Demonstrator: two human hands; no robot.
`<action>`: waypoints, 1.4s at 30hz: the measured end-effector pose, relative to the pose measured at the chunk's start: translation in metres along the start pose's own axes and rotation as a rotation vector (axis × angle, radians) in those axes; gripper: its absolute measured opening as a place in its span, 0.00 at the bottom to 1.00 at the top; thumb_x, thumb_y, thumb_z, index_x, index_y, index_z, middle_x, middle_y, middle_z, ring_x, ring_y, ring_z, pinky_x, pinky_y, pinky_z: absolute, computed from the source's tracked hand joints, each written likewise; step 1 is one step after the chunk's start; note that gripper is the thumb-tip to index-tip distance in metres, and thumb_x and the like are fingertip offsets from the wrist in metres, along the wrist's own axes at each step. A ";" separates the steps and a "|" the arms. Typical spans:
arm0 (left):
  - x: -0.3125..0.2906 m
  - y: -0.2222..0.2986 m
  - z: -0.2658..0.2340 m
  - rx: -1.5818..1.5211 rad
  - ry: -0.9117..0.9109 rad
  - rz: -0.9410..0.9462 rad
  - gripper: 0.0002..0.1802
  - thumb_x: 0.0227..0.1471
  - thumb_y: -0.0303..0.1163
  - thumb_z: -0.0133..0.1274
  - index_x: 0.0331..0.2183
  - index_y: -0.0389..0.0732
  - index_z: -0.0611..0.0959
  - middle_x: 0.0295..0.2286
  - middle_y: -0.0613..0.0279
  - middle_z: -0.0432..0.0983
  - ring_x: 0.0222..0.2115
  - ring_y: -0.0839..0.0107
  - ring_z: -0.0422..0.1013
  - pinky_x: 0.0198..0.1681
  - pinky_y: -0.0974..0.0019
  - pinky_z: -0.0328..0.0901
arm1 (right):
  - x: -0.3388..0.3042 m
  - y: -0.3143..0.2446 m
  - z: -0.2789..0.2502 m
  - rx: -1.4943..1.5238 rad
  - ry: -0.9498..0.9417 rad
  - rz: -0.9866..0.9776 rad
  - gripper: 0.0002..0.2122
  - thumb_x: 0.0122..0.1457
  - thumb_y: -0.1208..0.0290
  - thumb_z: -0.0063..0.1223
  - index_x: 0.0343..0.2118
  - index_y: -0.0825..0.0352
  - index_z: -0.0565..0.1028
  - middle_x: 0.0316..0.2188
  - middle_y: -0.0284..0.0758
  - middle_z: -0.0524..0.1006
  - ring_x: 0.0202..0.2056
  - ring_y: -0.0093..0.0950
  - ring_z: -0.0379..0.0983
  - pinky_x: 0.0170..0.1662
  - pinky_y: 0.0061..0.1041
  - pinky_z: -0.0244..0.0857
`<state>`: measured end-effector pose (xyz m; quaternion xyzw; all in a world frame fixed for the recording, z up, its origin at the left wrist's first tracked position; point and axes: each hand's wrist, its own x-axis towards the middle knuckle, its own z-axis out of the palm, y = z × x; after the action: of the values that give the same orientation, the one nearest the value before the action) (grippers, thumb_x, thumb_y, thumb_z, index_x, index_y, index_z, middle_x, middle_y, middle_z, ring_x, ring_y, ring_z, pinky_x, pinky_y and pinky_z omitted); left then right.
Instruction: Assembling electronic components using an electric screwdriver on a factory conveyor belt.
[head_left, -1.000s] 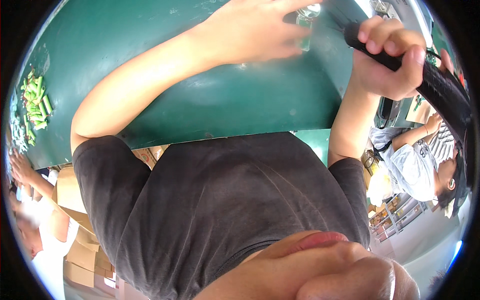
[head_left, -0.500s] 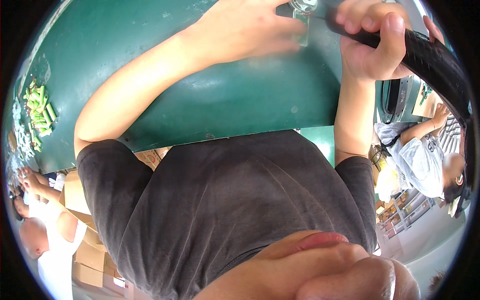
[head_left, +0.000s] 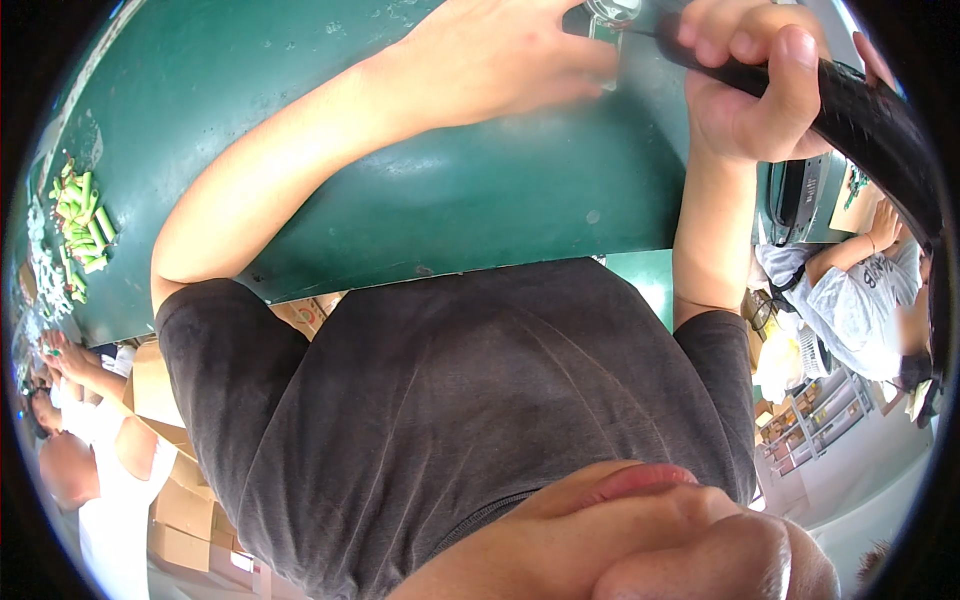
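My left hand [head_left: 500, 62] reaches over the green tabletop with its thumb and fingers closed around a small clear plastic part [head_left: 613, 12] with a round, shiny end. Its fingertips are blurred, and the top edge cuts off part of the grip. To the right, my right hand [head_left: 752, 100] wraps around the handle of a black screwdriver-like tool [head_left: 735, 76]. A thin shaft runs from the tool toward the clear part, close to its round end. Whether the tip touches the part I cannot tell.
Bright green short tubes [head_left: 82, 215] lie heaped on the green table [head_left: 480, 200] at the left, beside pale small pieces [head_left: 45, 260]. A black box-shaped device [head_left: 797, 195] lies at the right. Co-workers sit on both sides; cardboard boxes [head_left: 180, 525] stand lower left.
My two hands, the tool and the clear part stay in nearly the same arrangement, with a slight shift to the right. The co-worker at the right has leaned slightly.
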<state>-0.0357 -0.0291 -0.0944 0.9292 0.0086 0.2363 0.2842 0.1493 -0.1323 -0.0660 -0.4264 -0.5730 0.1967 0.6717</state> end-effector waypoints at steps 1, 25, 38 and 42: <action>0.000 -0.001 0.000 0.000 -0.002 -0.001 0.11 0.51 0.35 0.64 0.35 0.40 0.87 0.58 0.42 0.63 0.59 0.48 0.62 0.59 0.52 0.61 | -0.001 0.000 -0.001 -0.012 -0.005 0.005 0.26 0.70 0.71 0.46 0.67 0.56 0.51 0.24 0.30 0.67 0.20 0.23 0.66 0.24 0.25 0.68; 0.000 -0.004 -0.002 -0.035 0.029 0.007 0.09 0.46 0.33 0.66 0.31 0.41 0.89 0.57 0.43 0.66 0.57 0.48 0.65 0.58 0.52 0.63 | -0.003 0.004 0.013 0.089 0.009 0.022 0.25 0.68 0.74 0.50 0.63 0.58 0.54 0.22 0.31 0.66 0.18 0.21 0.62 0.24 0.23 0.65; 0.004 -0.006 -0.004 -0.056 0.050 0.017 0.10 0.44 0.34 0.68 0.32 0.44 0.88 0.57 0.46 0.66 0.55 0.47 0.66 0.58 0.51 0.63 | 0.005 0.005 0.034 0.064 0.115 0.037 0.25 0.62 0.79 0.55 0.58 0.64 0.55 0.20 0.30 0.67 0.17 0.23 0.65 0.23 0.22 0.62; 0.004 -0.002 -0.007 -0.042 0.062 0.030 0.10 0.42 0.33 0.69 0.32 0.44 0.88 0.57 0.46 0.66 0.54 0.47 0.66 0.58 0.50 0.63 | 0.005 -0.005 0.036 0.147 0.237 0.047 0.25 0.62 0.79 0.55 0.57 0.64 0.54 0.19 0.30 0.67 0.16 0.22 0.64 0.22 0.22 0.63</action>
<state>-0.0347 -0.0237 -0.0888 0.9153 -0.0015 0.2693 0.2995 0.1160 -0.1186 -0.0598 -0.4098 -0.4637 0.2021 0.7591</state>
